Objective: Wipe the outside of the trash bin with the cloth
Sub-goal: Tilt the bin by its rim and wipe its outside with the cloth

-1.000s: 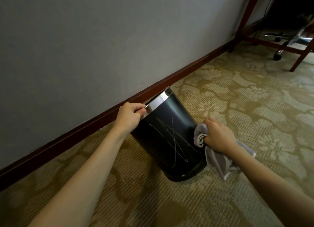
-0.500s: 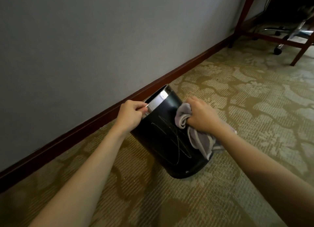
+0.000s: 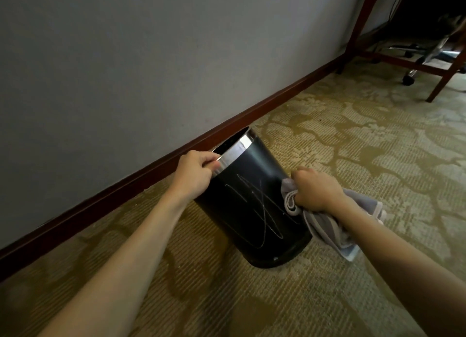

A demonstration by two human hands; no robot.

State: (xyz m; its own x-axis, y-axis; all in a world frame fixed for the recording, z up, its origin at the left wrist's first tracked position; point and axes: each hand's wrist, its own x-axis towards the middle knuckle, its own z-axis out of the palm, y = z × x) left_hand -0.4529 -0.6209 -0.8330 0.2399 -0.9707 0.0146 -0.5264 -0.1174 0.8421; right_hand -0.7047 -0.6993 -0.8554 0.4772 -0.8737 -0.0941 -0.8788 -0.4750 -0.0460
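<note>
Black round trash bin with a shiny metal rim band (image 3: 254, 205) standing tilted on the patterned olive-and-beige carpet floor (image 3: 353, 145), close to the dark red-brown skirting board (image 3: 141, 177) at the foot of the grey wall (image 3: 151, 59), top leaning toward the wall. Pale scribbled lines across the bin's near side. Left hand (image 3: 195, 175) gripping the metal rim, fingers curled over its edge, thumb on the band. Right hand (image 3: 316, 191) closed around a bunched grey cloth with a lighter hem (image 3: 325, 225), pressed to the bin's right flank, loose end hanging down toward the carpet. Far right corner of the floor: red-brown wooden desk legs (image 3: 358, 26) and a wheeled chrome chair base (image 3: 413, 64).
</note>
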